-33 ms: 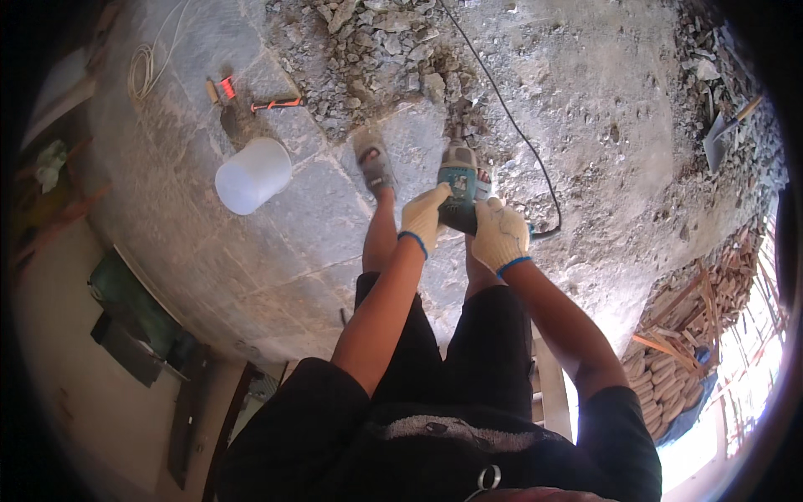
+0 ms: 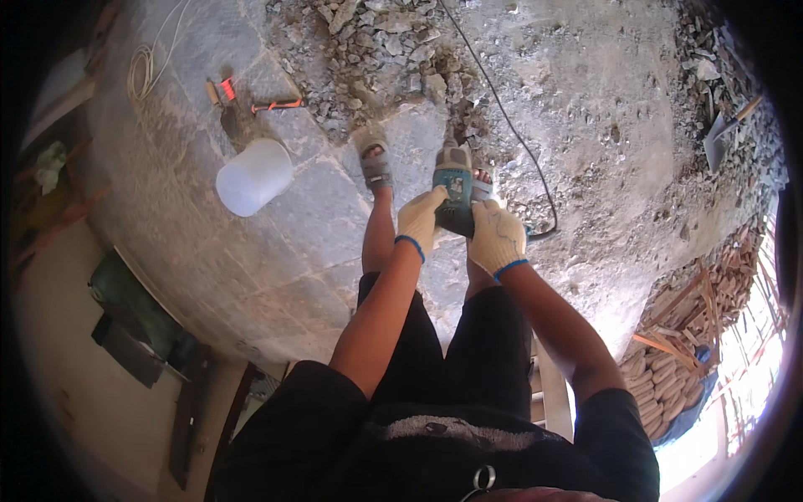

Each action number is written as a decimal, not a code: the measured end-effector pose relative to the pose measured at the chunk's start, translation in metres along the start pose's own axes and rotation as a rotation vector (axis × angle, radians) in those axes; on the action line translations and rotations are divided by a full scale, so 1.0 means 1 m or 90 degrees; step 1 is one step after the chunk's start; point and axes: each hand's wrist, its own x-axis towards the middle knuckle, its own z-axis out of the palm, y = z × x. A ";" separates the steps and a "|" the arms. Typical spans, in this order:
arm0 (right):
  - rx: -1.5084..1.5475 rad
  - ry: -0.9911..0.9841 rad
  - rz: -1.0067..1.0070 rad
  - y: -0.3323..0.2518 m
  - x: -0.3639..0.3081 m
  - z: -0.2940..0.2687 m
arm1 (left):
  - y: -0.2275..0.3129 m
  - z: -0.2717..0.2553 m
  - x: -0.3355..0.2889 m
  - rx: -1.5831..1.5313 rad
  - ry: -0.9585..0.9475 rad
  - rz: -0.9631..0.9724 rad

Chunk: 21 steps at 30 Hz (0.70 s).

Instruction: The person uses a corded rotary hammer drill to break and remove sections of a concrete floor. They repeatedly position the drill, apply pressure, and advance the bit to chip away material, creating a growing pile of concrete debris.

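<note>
Between my feet I hold a teal and grey demolition hammer (image 2: 454,189), its nose pointing away from me at the broken floor. My left hand (image 2: 420,221), in a cream knit glove with a blue cuff, is closed on the left side of the tool. On the right side, my right hand (image 2: 498,235), gloved the same way, is wrapped round the rear part near the cord. The palms hide most of the grips. Beyond the nose lies a heap of broken concrete (image 2: 376,50), and the bit's tip is hard to make out among the rubble.
A black power cord (image 2: 523,142) curves away to the right. Left of me are a white bucket (image 2: 254,177), an orange-handled hammer (image 2: 278,105), a red spool (image 2: 227,89) and coiled cable (image 2: 143,74). A trowel (image 2: 718,142) lies by rubble at far right.
The demolition hammer and both hands have shifted slightly to the left. The cord has moved a little with them.
</note>
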 end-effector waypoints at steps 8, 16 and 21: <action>0.076 0.051 0.077 -0.068 0.051 0.048 | 0.058 -0.054 0.056 0.115 0.043 0.072; 0.054 -0.003 0.191 -0.075 0.069 0.047 | 0.089 -0.053 0.105 0.066 -0.136 -0.197; 0.090 -0.011 0.218 -0.083 0.080 0.049 | 0.099 -0.048 0.151 0.054 -0.291 -0.267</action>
